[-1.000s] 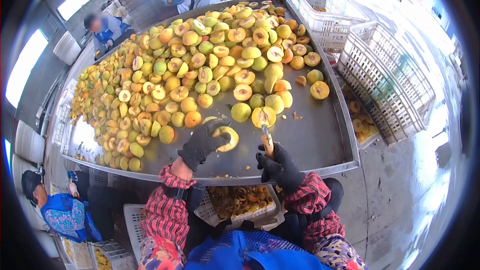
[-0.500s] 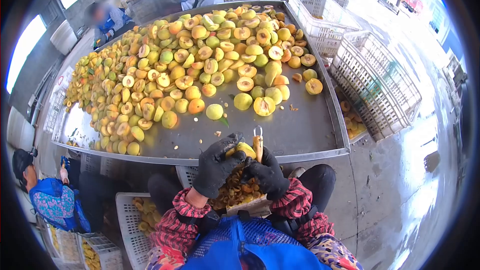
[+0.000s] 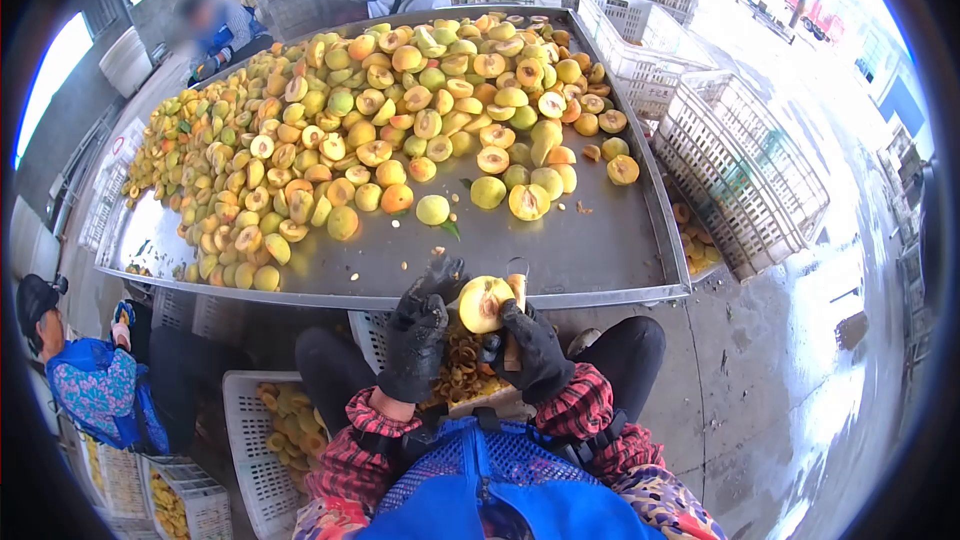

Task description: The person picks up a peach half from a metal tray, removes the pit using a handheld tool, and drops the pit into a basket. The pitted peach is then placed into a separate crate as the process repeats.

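Observation:
My right hand (image 3: 535, 352), in a dark glove, is closed around a wooden-handled tool (image 3: 516, 288) with a thin metal loop at its top. Its thumb also presses against a halved yellow peach (image 3: 484, 306), whose pale cut face is turned up. To the left of that half, my left hand (image 3: 414, 330), also gloved, has its fingers apart and partly curled, with nothing visible in them. Beneath both hands sits a crate of brownish fruit scraps (image 3: 463, 370), partly hidden. A metal table (image 3: 480, 270) in front bears a large heap of peach halves (image 3: 380, 130).
A white crate of peach pieces (image 3: 245, 440) stands by my left leg. Stacked plastic crates (image 3: 740, 175) stand right of the table. One co-worker (image 3: 100, 390) sits at left; others (image 3: 220, 30) are beyond the table. Wet floor (image 3: 770, 400) lies at right.
The peach half has turned to show its cut face and now rests against the right hand. My left hand has drawn away from it to the left. The view has shifted slightly.

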The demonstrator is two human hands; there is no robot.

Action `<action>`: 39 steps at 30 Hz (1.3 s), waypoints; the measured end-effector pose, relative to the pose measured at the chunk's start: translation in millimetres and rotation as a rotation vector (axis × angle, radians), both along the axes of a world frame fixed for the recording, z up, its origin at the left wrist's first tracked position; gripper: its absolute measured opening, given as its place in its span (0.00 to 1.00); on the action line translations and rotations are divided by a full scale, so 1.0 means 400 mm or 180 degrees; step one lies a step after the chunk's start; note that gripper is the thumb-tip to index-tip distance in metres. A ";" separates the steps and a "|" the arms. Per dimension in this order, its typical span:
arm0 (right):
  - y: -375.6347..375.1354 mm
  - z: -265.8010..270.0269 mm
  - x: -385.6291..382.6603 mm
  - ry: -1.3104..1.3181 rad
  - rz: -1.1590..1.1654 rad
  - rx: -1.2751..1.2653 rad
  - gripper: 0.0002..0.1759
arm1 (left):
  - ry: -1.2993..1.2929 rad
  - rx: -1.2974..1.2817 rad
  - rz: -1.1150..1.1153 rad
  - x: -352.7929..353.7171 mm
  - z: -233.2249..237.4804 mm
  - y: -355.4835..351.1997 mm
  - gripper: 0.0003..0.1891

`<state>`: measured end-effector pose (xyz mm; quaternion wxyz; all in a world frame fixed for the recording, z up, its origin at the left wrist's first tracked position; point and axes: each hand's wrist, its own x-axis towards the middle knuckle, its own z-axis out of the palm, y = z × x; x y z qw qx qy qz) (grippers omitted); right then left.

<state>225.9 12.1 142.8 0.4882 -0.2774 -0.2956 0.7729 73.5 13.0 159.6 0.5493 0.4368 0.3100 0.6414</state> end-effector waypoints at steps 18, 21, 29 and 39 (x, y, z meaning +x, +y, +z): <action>-0.058 0.000 0.003 -0.1892 0.0610 0.1068 0.15 | -0.1676 -0.1058 -0.0476 -0.059 -0.016 -0.006 0.26; -0.068 0.027 -0.007 -0.2622 0.0666 0.1376 0.12 | -0.2434 -0.1324 -0.0513 -0.049 -0.038 0.005 0.27; -0.061 0.021 -0.049 -0.3134 0.0506 0.2025 0.12 | -0.2325 -0.1305 -0.0488 -0.046 -0.072 -0.015 0.27; -0.053 -0.040 -0.073 -0.3390 0.0597 0.2193 0.14 | -0.2160 -0.1211 -0.0177 -0.034 -0.060 -0.024 0.25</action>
